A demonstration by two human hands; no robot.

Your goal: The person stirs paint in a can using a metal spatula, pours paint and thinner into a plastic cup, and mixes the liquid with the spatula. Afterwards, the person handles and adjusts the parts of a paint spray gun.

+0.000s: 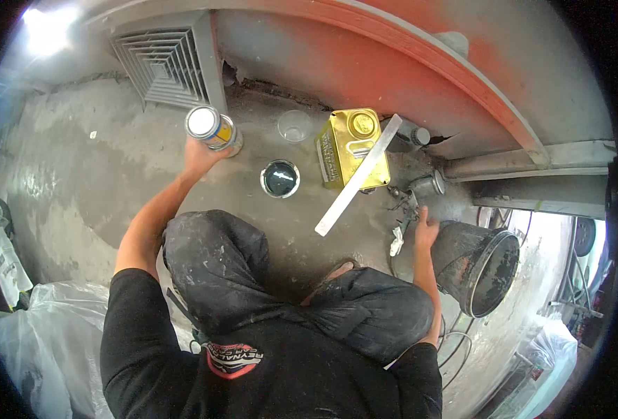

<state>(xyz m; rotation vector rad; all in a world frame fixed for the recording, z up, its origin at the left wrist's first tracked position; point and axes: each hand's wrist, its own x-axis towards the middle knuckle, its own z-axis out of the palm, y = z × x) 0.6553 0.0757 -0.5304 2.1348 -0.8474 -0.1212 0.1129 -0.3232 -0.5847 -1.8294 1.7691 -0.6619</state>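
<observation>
My left hand (pixel 203 156) is wrapped around a small paint can (pixel 219 133) with a white top and a blue and yellow label. To its right, an open tin of dark liquid (pixel 280 179) and a clear plastic cup (pixel 294 126) stand on the floor. My right hand (pixel 426 229) is beside a spray gun (pixel 404 202), fingers apart, and appears to hold nothing. A gold rectangular tin (pixel 340 150) has a long pale stick (pixel 351 192) lying slantwise across its top. Crumpled white material (pixel 397 241) lies below the spray gun.
A dark bucket (pixel 473 269) lies tipped by my right forearm, with a hose (pixel 455 342) near it. A metal cup (pixel 429 184) and a capped bottle (pixel 418 135) are near the red-and-grey panel (pixel 365 56). A square vent (pixel 161 66) leans behind; plastic sheeting (pixel 57 335) covers the left.
</observation>
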